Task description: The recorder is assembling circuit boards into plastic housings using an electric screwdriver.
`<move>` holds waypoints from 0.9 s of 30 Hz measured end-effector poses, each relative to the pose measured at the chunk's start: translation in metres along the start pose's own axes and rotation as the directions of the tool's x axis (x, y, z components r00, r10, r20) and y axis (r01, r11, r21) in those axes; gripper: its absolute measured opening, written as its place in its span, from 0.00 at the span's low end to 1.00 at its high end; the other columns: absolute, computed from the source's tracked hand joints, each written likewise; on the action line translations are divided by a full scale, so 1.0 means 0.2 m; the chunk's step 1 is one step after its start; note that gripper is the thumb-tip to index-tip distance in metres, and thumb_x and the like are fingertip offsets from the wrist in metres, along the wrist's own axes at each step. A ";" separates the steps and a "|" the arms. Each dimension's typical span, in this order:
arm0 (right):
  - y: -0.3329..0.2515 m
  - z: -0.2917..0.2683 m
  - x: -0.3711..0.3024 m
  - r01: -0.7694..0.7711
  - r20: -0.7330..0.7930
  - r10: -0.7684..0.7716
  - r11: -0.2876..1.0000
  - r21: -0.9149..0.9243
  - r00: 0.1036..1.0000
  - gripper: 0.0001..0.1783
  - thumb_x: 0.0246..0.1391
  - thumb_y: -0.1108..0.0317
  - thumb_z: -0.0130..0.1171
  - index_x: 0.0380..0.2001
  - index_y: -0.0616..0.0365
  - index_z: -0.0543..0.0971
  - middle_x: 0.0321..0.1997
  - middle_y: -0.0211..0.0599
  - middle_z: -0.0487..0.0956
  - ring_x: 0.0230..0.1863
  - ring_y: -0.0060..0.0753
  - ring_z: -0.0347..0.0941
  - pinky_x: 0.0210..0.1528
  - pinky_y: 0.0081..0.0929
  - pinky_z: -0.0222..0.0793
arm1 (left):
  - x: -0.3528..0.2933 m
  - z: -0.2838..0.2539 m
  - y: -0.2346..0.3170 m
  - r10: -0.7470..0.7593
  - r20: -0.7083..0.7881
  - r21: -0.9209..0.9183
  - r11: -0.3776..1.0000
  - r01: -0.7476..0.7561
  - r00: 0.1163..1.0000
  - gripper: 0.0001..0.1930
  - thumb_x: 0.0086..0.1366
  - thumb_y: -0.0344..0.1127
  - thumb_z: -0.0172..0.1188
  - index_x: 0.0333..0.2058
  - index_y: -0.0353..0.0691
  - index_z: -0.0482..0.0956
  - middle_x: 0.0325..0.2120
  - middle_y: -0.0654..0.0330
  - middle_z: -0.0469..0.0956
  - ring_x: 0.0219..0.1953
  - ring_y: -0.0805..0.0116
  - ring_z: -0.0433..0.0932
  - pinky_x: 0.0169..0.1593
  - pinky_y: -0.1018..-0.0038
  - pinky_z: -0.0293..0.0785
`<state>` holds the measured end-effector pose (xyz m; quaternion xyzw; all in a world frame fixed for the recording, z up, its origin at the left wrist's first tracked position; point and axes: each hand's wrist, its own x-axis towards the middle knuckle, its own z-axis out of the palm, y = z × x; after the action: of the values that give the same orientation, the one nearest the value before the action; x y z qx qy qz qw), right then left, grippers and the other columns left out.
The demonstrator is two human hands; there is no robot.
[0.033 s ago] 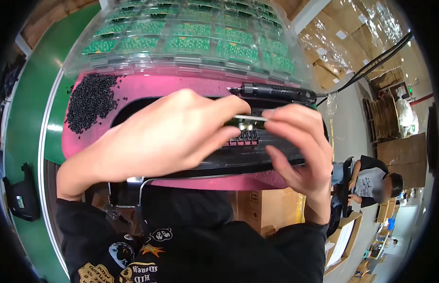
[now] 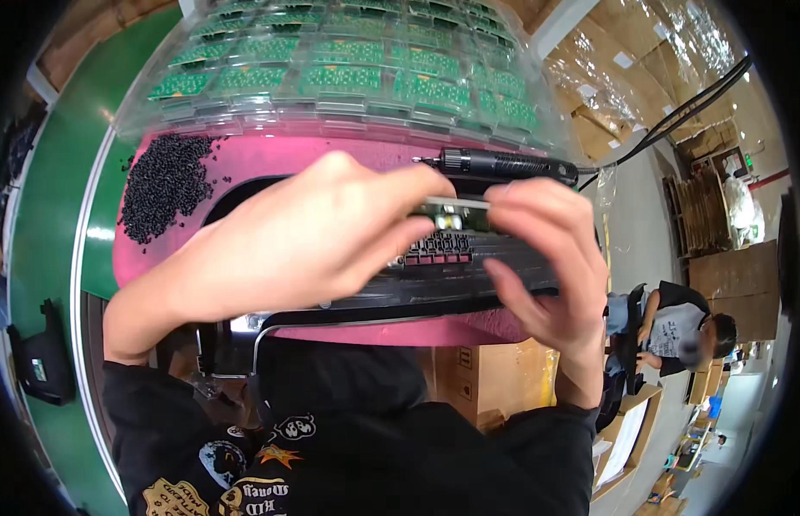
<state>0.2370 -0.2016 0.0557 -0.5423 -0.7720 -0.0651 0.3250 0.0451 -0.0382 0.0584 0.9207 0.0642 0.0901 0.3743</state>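
— What is being gripped?
— The left hand [image 2: 331, 224] is pinching a circuit board [image 2: 456, 204] above the pink mat's [image 2: 271, 155] middle; whether the right hand [image 2: 550, 249] is gripping, I cannot tell.
— Beyond?
— Black bits [image 2: 168, 185] are covering its far-left corner.

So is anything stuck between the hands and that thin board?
Nothing visible is. The left hand and right hand seem to touch the thin board directly, one toward each end, though the left hand hides part of it.

I see grey floor [image 2: 630, 222], stacked cardboard [image 2: 701, 205] past the mat's [image 2: 271, 155] right edge, green surface [image 2: 52, 215] past its left
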 end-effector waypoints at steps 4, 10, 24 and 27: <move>0.09 0.02 -0.07 -0.094 -0.123 0.079 0.988 -0.119 0.989 0.36 0.34 0.80 0.72 0.53 0.58 0.75 0.56 0.42 0.74 0.56 0.46 0.70 0.57 0.38 0.68 | 0.06 0.03 -0.07 -0.025 -0.011 -0.355 0.935 0.019 1.000 0.14 0.69 0.28 0.54 0.52 0.33 0.74 0.29 0.57 0.83 0.27 0.74 0.81 0.30 0.78 0.78; 0.15 0.06 -0.15 -0.114 -0.204 0.101 0.992 -0.050 0.974 0.35 0.35 0.75 0.75 0.51 0.63 0.75 0.51 0.44 0.77 0.52 0.45 0.74 0.52 0.35 0.73 | 0.11 0.04 -0.08 -0.120 0.155 -0.543 0.819 0.186 0.981 0.17 0.69 0.29 0.55 0.56 0.34 0.71 0.32 0.59 0.82 0.28 0.77 0.79 0.27 0.81 0.76; 0.23 0.17 -0.32 -0.558 0.246 0.523 0.825 0.096 0.816 0.30 0.40 0.66 0.74 0.50 0.60 0.78 0.57 0.43 0.71 0.60 0.48 0.66 0.62 0.39 0.63 | 0.11 0.21 -0.27 -0.166 0.181 0.065 0.986 0.157 0.969 0.28 0.50 0.34 0.73 0.49 0.37 0.71 0.25 0.59 0.76 0.25 0.64 0.78 0.29 0.68 0.72; 0.23 0.18 -0.31 -0.551 0.260 0.518 0.831 0.072 0.815 0.30 0.41 0.67 0.73 0.51 0.61 0.77 0.58 0.44 0.71 0.61 0.50 0.64 0.63 0.40 0.61 | 0.12 0.21 -0.27 -0.205 0.211 0.075 0.978 0.194 0.956 0.28 0.49 0.35 0.73 0.47 0.38 0.70 0.23 0.59 0.74 0.26 0.60 0.77 0.31 0.65 0.71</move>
<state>0.2743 -0.2163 -0.0192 -0.7164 -0.6232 0.1479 0.2767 0.0752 -0.0243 -0.0058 0.9235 0.1178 -0.0510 0.3616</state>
